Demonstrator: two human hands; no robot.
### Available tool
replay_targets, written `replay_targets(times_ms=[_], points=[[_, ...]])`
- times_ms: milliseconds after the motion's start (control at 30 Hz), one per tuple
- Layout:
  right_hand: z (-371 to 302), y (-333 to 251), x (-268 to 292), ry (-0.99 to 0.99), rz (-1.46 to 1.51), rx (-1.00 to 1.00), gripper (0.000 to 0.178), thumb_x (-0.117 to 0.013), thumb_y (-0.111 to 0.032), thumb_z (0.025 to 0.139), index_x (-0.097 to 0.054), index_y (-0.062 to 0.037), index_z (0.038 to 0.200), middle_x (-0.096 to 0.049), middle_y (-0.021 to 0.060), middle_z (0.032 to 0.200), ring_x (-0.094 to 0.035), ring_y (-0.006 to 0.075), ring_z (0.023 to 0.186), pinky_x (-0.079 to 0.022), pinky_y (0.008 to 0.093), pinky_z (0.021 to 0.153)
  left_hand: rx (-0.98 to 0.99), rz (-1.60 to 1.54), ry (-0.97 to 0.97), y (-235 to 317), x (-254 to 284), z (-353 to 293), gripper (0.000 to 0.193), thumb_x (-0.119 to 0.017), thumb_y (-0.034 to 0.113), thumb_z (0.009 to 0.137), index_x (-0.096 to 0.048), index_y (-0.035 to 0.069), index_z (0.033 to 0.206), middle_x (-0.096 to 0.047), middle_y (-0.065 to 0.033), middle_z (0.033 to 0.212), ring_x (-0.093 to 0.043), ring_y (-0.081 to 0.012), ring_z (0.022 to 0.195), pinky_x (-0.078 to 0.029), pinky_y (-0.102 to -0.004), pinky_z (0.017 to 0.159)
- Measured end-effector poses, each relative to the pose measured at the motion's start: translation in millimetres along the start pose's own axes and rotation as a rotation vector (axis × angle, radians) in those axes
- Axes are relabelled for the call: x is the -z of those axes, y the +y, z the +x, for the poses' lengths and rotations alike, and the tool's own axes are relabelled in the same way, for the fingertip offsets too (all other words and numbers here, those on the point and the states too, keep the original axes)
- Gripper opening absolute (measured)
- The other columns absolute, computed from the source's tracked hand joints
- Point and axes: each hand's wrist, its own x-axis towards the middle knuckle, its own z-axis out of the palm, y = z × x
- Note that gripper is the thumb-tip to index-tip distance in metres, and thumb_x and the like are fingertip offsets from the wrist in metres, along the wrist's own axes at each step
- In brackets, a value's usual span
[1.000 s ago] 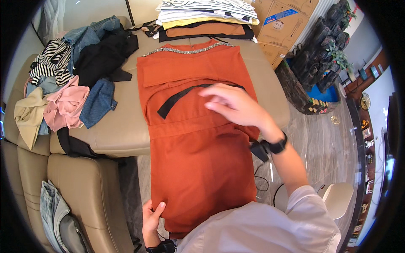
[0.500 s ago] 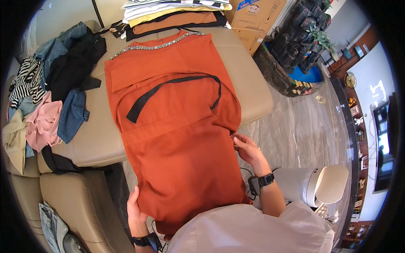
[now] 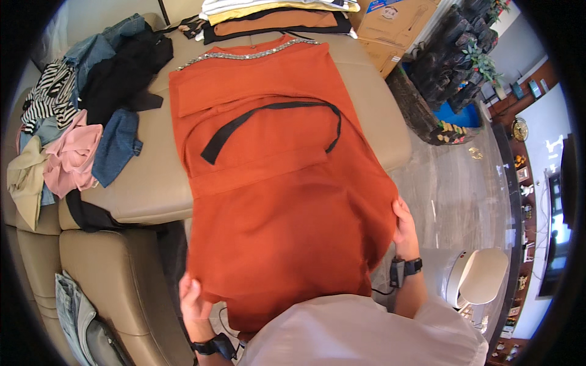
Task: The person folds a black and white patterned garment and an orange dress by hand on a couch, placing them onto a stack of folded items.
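A rust-orange dress [image 3: 274, 207] with a jewelled neckline lies spread on the beige leather seat, its lower part hanging over the near edge against me. Its neckline points away from me. Across its middle curves a black fabric strip [image 3: 268, 107], one end loose at the left. Low on the dress's left edge, my left hand [image 3: 194, 300] grips the fabric between thumb and fingers. My right hand [image 3: 405, 226] pinches the right edge and holds it outward. Some of the fingers of both hands are hidden by the cloth.
A heap of clothes [image 3: 91, 104] lies on the seat at the left. Folded garments [image 3: 281, 21] are stacked at the far end, beside cardboard boxes [image 3: 397, 27]. A rock fountain [image 3: 445, 79] and a white bin-like container [image 3: 470, 277] stand on the right.
My right hand has moved outward to the right, drawing the dress's side out wider. My left hand remains at the lower left edge. The whole view has shifted slightly.
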Motion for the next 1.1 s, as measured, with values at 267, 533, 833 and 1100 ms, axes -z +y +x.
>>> replay_targets(times_ms=[267,533,833,1100], points=[[-31,-3,1,-0.036,-0.117,-0.222,0.045,-0.069,-0.007,0.093,-0.055,0.0026,0.135,-0.063,0.0140,0.132,-0.060,0.0231,0.122,-0.049,0.0382,0.103,-0.062,0.199,-0.052,2,4,-5,0.036,-0.073,0.017,0.092,-0.064,-0.006,0.119,-0.070,-0.0135,0.120,-0.067,-0.0215,0.105,-0.052,-0.0372,0.094],[-46,-57,-40,0.069,-0.449,0.285,0.015,-0.068,0.000,0.091,-0.060,-0.0009,0.104,-0.069,0.0065,0.107,-0.065,0.0143,0.100,-0.051,0.0304,0.089,-0.366,0.318,0.012,57,-6,-9,0.028,-0.074,0.020,0.092,-0.067,-0.003,0.105,-0.071,-0.0109,0.110,-0.066,-0.0185,0.099,-0.048,-0.0366,0.095],[-61,-37,-44,-0.065,0.033,0.037,0.059,-0.082,-0.015,0.081,-0.053,0.0035,0.128,-0.064,0.0148,0.125,-0.064,0.0230,0.113,-0.052,0.0352,0.095,-0.531,0.298,-0.189,90,6,-19,0.041,-0.066,0.029,0.099,-0.060,-0.003,0.124,-0.065,-0.0157,0.126,-0.064,-0.0257,0.112,-0.050,-0.0421,0.099],[-27,-91,-58,-0.074,-0.278,0.347,0.076,-0.086,-0.015,0.073,-0.049,0.0053,0.136,-0.064,0.0142,0.123,-0.064,0.0244,0.113,-0.051,0.0374,0.099,-0.602,0.493,-0.091,125,-27,12,0.044,-0.068,0.036,0.097,-0.061,-0.003,0.117,-0.067,-0.0121,0.114,-0.065,-0.0218,0.104,-0.051,-0.0380,0.094]])
